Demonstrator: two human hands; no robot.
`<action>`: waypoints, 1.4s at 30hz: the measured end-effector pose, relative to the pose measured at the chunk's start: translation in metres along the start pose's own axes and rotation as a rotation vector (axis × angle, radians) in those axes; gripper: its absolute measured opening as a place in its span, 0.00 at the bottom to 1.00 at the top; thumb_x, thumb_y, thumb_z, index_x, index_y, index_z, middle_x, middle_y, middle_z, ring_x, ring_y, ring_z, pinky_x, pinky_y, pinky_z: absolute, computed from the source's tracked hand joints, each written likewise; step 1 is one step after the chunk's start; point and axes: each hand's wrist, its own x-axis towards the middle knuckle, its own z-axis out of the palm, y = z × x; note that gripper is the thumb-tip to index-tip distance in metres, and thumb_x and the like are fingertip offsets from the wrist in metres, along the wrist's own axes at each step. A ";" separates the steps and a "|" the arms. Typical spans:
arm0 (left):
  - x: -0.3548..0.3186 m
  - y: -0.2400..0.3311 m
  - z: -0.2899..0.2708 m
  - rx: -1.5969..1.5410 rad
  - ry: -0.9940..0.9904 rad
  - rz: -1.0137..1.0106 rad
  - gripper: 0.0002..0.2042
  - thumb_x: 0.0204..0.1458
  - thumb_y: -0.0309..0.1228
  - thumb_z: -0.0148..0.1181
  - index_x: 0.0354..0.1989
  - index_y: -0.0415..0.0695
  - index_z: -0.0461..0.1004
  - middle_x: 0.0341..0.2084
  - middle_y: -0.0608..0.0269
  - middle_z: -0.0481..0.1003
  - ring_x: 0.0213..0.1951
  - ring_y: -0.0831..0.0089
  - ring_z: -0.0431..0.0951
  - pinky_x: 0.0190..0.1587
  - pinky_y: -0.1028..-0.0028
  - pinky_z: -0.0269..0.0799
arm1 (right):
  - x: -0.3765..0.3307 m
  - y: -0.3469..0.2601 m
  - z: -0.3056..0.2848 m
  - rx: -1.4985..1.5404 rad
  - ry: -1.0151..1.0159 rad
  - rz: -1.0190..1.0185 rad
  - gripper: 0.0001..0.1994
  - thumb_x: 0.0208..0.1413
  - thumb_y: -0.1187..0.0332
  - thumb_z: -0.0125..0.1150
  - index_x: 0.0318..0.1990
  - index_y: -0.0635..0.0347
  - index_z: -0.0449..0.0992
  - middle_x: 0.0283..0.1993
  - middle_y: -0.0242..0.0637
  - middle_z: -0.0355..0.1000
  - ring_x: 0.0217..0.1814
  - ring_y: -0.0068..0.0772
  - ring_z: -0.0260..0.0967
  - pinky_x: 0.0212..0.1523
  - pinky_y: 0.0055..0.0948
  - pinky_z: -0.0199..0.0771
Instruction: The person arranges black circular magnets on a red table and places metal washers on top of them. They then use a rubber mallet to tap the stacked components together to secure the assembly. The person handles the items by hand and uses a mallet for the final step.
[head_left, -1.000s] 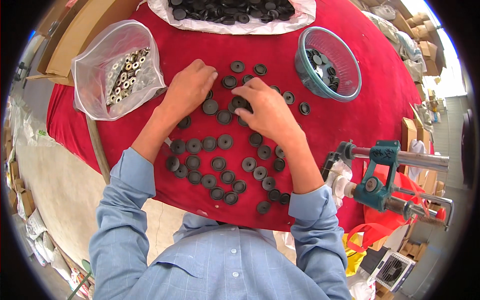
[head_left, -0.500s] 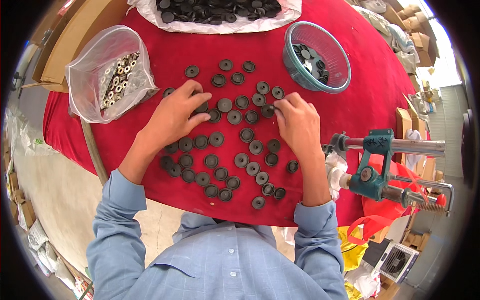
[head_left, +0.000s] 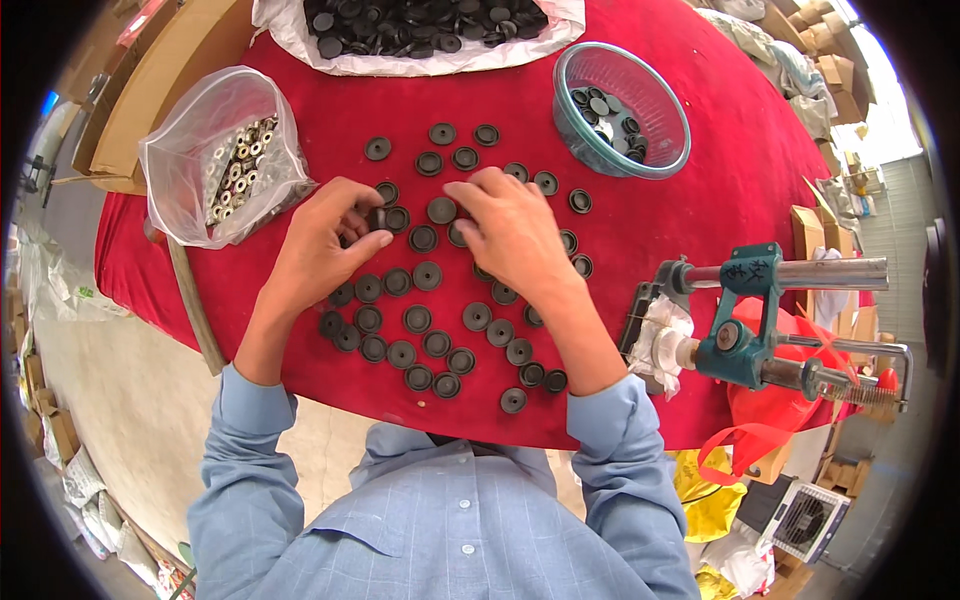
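Presently, we find round, matt-black flanged discs (head_left: pixel 416 319) spread across the centre of the frame on a table covered in red cloth (head_left: pixel 730 190). At centre left, we observe the left hand (head_left: pixel 328 232) with thumb and fingertips closed on one tilted black disc (head_left: pixel 377 218). At centre, we observe the right hand (head_left: pixel 515 230), thumb and forefinger apart beside a flat-lying disc (head_left: pixel 441 210). We locate a transparent teal plastic basin (head_left: pixel 640 95) at upper right.

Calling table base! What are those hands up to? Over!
Left hand: black disc tilted between finger and thumb. Right hand: fingertips beside another disc, grip unclear. More discs spread on red cloth. Green metal device off right, apart from both hands.
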 end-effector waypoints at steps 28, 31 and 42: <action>-0.035 -0.032 0.000 0.364 0.111 0.049 0.31 0.65 0.25 0.62 0.77 0.43 0.64 0.77 0.48 0.61 0.78 0.49 0.60 0.78 0.56 0.59 | -0.052 0.066 -0.057 0.155 0.344 0.455 0.16 0.62 0.78 0.64 0.57 0.64 0.81 0.52 0.49 0.80 0.47 0.43 0.81 0.49 0.40 0.82; -0.032 -0.034 0.009 0.448 0.058 0.026 0.33 0.67 0.29 0.60 0.80 0.40 0.58 0.81 0.47 0.54 0.81 0.48 0.54 0.80 0.55 0.54 | -0.066 0.079 -0.048 0.114 0.285 0.503 0.20 0.63 0.75 0.63 0.62 0.65 0.78 0.62 0.55 0.77 0.60 0.55 0.78 0.64 0.48 0.77; -0.023 -0.032 0.005 0.354 0.018 0.068 0.31 0.71 0.30 0.52 0.82 0.42 0.55 0.82 0.49 0.52 0.82 0.50 0.51 0.82 0.57 0.48 | -0.050 0.060 -0.042 0.147 0.235 0.520 0.15 0.61 0.78 0.61 0.55 0.65 0.81 0.55 0.53 0.79 0.58 0.57 0.78 0.59 0.49 0.78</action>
